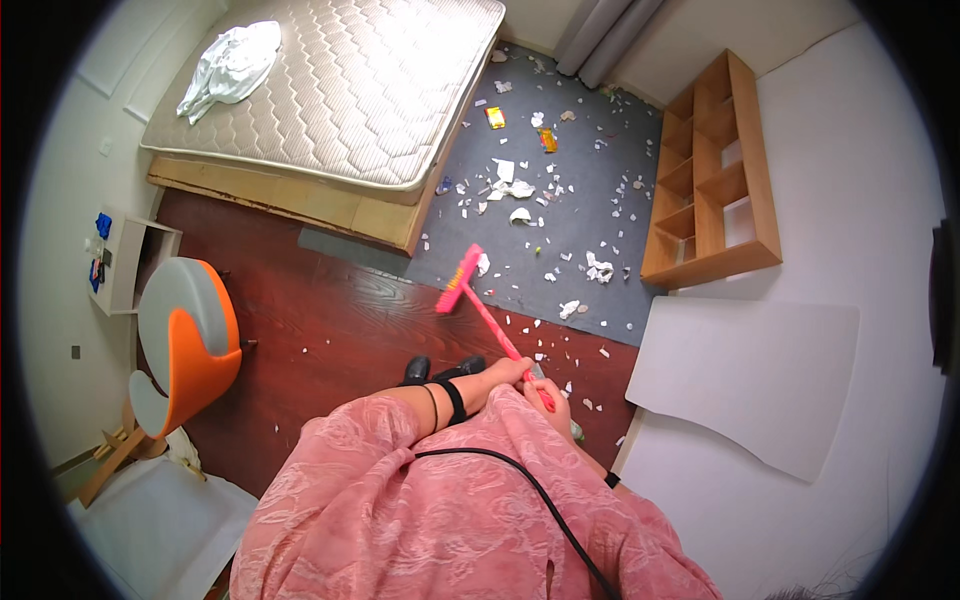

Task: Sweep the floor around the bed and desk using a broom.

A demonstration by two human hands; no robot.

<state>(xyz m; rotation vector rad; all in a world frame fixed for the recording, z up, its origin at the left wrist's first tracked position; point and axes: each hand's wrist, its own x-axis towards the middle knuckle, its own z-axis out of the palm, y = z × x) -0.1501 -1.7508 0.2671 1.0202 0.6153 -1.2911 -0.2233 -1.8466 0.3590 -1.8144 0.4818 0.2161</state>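
My left hand (511,370) and my right hand (551,396) are both closed around the handle of a pink broom (491,324), the right hand nearer the handle's end. The broom head (459,279), with some yellow in it, is over the edge between the dark red wood floor (360,315) and a grey carpet (465,232). Beside the head lies a white paper scrap (483,264). Crumpled white paper (514,189), small scraps and two bright wrappers, one a yellow-red packet (495,118) and one orange (548,140), are scattered over the carpet.
A bed with a bare mattress (337,97) stands at the upper left, a white cloth (236,67) on it. An orange-grey chair (191,345) is at left. A wooden shelf unit (716,180) and a white board (750,367) are at right. Grey curtains (604,37) hang at the back.
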